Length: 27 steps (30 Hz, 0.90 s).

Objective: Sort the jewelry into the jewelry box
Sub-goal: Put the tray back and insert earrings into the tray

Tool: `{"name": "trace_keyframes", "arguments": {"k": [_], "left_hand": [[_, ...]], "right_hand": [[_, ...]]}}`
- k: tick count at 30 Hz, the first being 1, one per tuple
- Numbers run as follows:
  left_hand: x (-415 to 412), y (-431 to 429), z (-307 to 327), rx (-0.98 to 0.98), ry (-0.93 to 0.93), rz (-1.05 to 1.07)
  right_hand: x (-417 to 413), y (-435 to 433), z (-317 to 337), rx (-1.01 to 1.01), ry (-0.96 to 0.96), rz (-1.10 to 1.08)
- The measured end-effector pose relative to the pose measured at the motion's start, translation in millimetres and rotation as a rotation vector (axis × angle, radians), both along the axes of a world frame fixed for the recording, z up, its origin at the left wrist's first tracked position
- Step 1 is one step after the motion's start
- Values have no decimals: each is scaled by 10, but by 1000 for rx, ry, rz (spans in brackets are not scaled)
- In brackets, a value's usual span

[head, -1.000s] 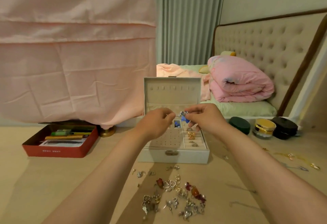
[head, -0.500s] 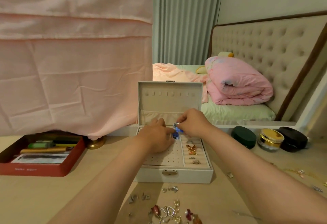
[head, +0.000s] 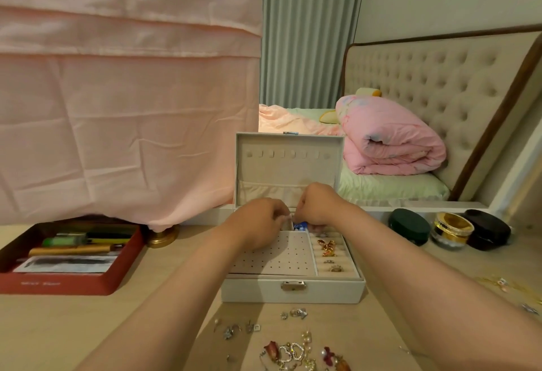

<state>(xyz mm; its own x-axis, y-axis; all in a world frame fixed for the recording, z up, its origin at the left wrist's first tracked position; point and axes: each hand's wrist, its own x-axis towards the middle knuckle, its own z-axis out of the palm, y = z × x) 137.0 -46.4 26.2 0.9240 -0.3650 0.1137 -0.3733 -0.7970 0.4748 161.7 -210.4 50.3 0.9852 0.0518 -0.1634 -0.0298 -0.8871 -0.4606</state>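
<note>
A cream jewelry box (head: 293, 291) stands open on the table, its lid upright. My left hand (head: 258, 224) and my right hand (head: 318, 206) meet over the box's back compartments. Together they pinch a small blue jewelry piece (head: 299, 226) there; most of it is hidden by my fingers. The right-hand slots hold a gold bow brooch (head: 326, 245) and a few rings (head: 335, 268). The perforated earring panel (head: 281, 259) shows nothing on it. Loose jewelry (head: 293, 350) lies scattered on the table in front of the box.
A red tin (head: 58, 282) with pens and papers sits at the left. A green case (head: 409, 225), a gold-lidded jar (head: 451, 230) and a dark case (head: 487, 232) stand at the right. Gold chains (head: 507, 285) lie at the far right. A pink cloth hangs behind.
Both hands have lowered with the blue piece from above the box into its back compartments. The view has tilted up, so the loose jewelry sits lower in the frame.
</note>
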Motion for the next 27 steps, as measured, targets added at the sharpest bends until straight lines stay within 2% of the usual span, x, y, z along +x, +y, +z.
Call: {"name": "trace_keyframes", "arguments": {"k": [3, 7, 10, 17, 22, 24, 27], "left_hand": [[38, -35, -39, 46, -51, -18], [41, -106, -110, 231, -75, -78], [40, -127, -128, 309, -93, -81], [25, -107, -156, 122, -108, -83], [-17, -101, -185, 253, -59, -120], [-59, -90, -124, 230, -25, -118], [-188, -40, 6, 133, -91, -66]], "right_hand": [[-42, -48, 36, 40, 15, 24], [-103, -211, 84, 25, -156, 28], [-197, -234, 29, 22, -146, 73], [-236, -115, -69, -112, -167, 108], [-323, -155, 52, -198, -89, 206], [-433, -192, 103, -209, -137, 199], [-676, -243, 219, -120, -287, 167]]}}
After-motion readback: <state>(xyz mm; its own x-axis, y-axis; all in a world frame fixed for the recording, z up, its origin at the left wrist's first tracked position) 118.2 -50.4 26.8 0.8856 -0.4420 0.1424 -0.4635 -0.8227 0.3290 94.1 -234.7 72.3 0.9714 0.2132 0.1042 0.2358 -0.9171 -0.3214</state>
